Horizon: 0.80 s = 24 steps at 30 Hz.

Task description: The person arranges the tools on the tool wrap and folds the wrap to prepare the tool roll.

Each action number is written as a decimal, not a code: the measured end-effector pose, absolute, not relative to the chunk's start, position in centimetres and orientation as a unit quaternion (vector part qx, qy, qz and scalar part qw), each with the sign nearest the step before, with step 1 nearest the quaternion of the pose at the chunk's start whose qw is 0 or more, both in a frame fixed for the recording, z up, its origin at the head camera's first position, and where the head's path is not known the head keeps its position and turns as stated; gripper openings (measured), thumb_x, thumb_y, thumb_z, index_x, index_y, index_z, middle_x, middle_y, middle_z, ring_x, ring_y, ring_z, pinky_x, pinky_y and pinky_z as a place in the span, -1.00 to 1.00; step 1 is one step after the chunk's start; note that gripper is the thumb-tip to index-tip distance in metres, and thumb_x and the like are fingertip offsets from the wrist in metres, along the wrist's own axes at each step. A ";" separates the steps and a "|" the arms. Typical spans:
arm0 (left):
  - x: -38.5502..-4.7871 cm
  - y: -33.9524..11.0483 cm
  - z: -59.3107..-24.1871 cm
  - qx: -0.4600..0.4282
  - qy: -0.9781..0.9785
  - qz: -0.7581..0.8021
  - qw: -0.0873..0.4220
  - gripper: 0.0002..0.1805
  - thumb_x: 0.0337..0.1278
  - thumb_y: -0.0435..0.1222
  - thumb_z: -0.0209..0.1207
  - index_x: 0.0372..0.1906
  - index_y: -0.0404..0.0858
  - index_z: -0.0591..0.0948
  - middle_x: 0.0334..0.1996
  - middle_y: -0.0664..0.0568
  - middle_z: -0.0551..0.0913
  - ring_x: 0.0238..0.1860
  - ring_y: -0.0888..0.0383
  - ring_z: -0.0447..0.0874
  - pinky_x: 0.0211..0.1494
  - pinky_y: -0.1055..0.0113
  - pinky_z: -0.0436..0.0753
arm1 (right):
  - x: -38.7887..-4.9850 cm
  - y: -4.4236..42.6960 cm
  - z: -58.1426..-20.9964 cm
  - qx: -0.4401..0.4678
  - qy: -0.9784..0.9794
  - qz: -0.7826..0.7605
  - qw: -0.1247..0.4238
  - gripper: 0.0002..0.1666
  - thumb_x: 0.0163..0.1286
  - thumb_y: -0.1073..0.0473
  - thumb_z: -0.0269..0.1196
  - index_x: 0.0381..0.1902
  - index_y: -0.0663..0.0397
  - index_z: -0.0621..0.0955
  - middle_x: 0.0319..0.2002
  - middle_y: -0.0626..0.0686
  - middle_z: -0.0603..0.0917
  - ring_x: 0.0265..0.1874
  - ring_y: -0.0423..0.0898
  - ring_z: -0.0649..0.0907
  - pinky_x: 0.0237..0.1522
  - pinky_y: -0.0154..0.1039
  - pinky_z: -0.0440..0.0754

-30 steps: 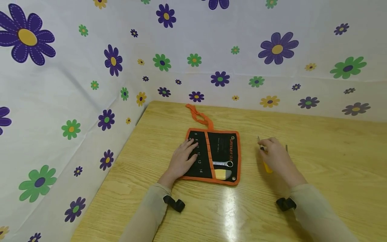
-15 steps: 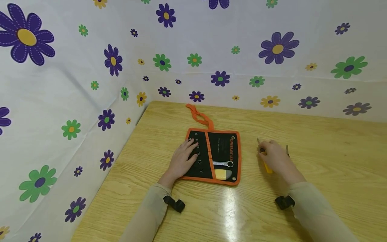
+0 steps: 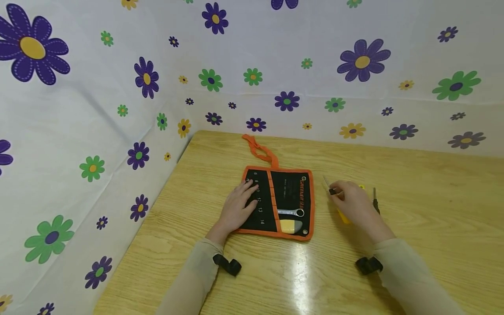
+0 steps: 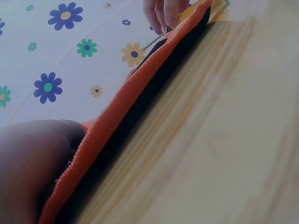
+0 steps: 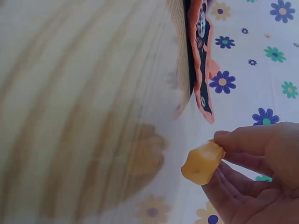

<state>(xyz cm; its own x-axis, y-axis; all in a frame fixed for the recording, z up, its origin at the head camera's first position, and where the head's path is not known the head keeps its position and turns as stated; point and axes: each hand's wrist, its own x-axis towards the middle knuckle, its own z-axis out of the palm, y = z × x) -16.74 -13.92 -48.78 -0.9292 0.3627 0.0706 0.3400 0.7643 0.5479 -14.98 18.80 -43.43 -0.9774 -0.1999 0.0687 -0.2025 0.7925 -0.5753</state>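
Note:
A black tool pouch (image 3: 291,188) with orange trim lies flat on the table, numbers printed along its pocket strip. My left hand (image 3: 238,208) rests on the pouch's left part with fingers spread. The pockets hold a combination wrench (image 3: 290,213) and a yellow-and-grey piece (image 3: 290,226) whose kind is unclear. To the right of the pouch, my right hand (image 3: 356,208) holds a screwdriver (image 3: 332,190), its thin shaft pointing away and leftward. In the right wrist view, the yellow handle (image 5: 202,163) sits between thumb and fingers, just above the table.
A second tool, dark with a metal shaft (image 3: 375,197), lies beyond my right hand, partly hidden. A bit of yellow (image 3: 362,187) shows behind the knuckles. The orange tie strap (image 3: 260,151) trails toward the back. A flowered sheet (image 3: 252,52) hangs along the table's back and left.
My right hand has lifted and shifted slightly left with the screwdriver, whose shaft now tilts further leftward. More of the dark tool behind it shows. My left hand has stayed on the pouch.

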 end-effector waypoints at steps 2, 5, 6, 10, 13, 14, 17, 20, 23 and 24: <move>-16.7 -13.9 -48.7 0.186 0.940 0.286 0.022 -0.46 0.40 -0.13 -0.02 0.42 -0.10 0.30 0.46 0.03 0.13 0.48 0.07 -0.11 0.45 0.06 -0.02 | -15.0 18.5 -43.3 0.105 -0.944 0.311 0.012 -0.67 0.28 0.35 0.24 -0.02 0.44 0.55 -0.23 0.32 0.61 -0.28 0.19 0.65 -0.23 0.08 0.62; -16.7 -13.9 -48.7 0.186 0.939 0.287 0.021 -0.46 0.40 -0.14 -0.02 0.42 -0.12 0.31 0.46 0.01 0.13 0.48 0.06 -0.10 0.45 0.04 -0.01 | -14.9 18.1 -43.0 0.107 -0.939 0.327 0.019 -0.66 0.28 0.36 0.25 -0.01 0.44 0.55 -0.22 0.32 0.62 -0.27 0.17 0.65 -0.21 0.07 0.62; -16.7 -13.9 -48.7 0.186 0.939 0.288 0.020 -0.46 0.40 -0.15 -0.02 0.42 -0.12 0.31 0.46 0.00 0.14 0.48 0.06 -0.10 0.45 0.04 -0.01 | -14.9 17.9 -42.9 0.110 -0.936 0.334 0.020 -0.66 0.27 0.36 0.25 -0.01 0.44 0.55 -0.21 0.31 0.62 -0.27 0.17 0.64 -0.21 0.06 0.63; -16.7 -13.9 -48.7 0.189 0.937 0.292 0.015 -0.47 0.39 -0.16 -0.01 0.41 -0.15 0.33 0.45 -0.03 0.16 0.48 0.03 -0.08 0.45 0.03 0.00 | -14.6 17.4 -42.7 0.134 -0.928 0.346 0.035 -0.70 0.24 0.40 0.27 -0.06 0.40 0.60 -0.20 0.29 0.61 -0.29 0.11 0.62 -0.23 0.03 0.63; -16.7 -14.0 -48.7 0.188 0.938 0.290 0.017 -0.46 0.39 -0.16 -0.01 0.41 -0.14 0.32 0.45 -0.01 0.15 0.48 0.05 -0.09 0.45 0.04 -0.01 | -14.5 17.0 -42.9 0.158 -0.927 0.335 0.057 -0.73 0.19 0.43 0.29 -0.10 0.35 0.65 -0.21 0.26 0.61 -0.31 0.07 0.60 -0.27 -0.01 0.62; -16.7 -14.0 -48.7 0.187 0.939 0.289 0.017 -0.46 0.39 -0.15 -0.01 0.42 -0.13 0.32 0.45 -0.01 0.14 0.48 0.06 -0.10 0.45 0.05 -0.01 | -14.4 16.9 -43.0 0.164 -0.929 0.326 0.064 -0.73 0.18 0.43 0.30 -0.11 0.33 0.66 -0.21 0.24 0.61 -0.31 0.06 0.59 -0.28 -0.02 0.61; -16.7 -13.9 -48.7 0.188 0.939 0.288 0.015 -0.46 0.39 -0.15 -0.01 0.41 -0.13 0.32 0.45 -0.01 0.15 0.48 0.05 -0.09 0.45 0.05 -0.01 | -14.4 16.5 -43.3 0.175 -0.932 0.311 0.066 -0.73 0.17 0.43 0.31 -0.12 0.30 0.68 -0.22 0.21 0.61 -0.30 0.05 0.59 -0.29 -0.04 0.61; -16.7 -13.9 -48.7 0.190 0.938 0.289 0.013 -0.47 0.39 -0.16 -0.01 0.41 -0.15 0.33 0.45 -0.02 0.16 0.48 0.04 -0.07 0.45 0.04 0.00 | -14.4 16.1 -43.5 0.191 -0.933 0.302 0.051 -0.73 0.19 0.42 0.31 -0.11 0.28 0.68 -0.20 0.18 0.61 -0.26 0.05 0.61 -0.25 -0.04 0.62; -16.7 -13.9 -48.7 0.189 0.939 0.288 0.013 -0.47 0.39 -0.17 -0.01 0.41 -0.15 0.33 0.45 -0.02 0.16 0.48 0.04 -0.07 0.45 0.04 -0.01 | -14.4 15.8 -43.6 0.216 -0.932 0.287 0.042 -0.72 0.18 0.43 0.32 -0.11 0.26 0.68 -0.17 0.17 0.61 -0.21 0.06 0.61 -0.19 -0.03 0.62; -16.7 -13.9 -48.7 0.189 0.938 0.289 0.014 -0.47 0.39 -0.17 -0.01 0.41 -0.15 0.33 0.45 -0.02 0.16 0.48 0.04 -0.07 0.45 0.04 -0.01 | -14.4 15.6 -43.6 0.226 -0.931 0.282 0.040 -0.72 0.18 0.44 0.32 -0.11 0.26 0.69 -0.16 0.18 0.61 -0.18 0.07 0.61 -0.16 -0.02 0.62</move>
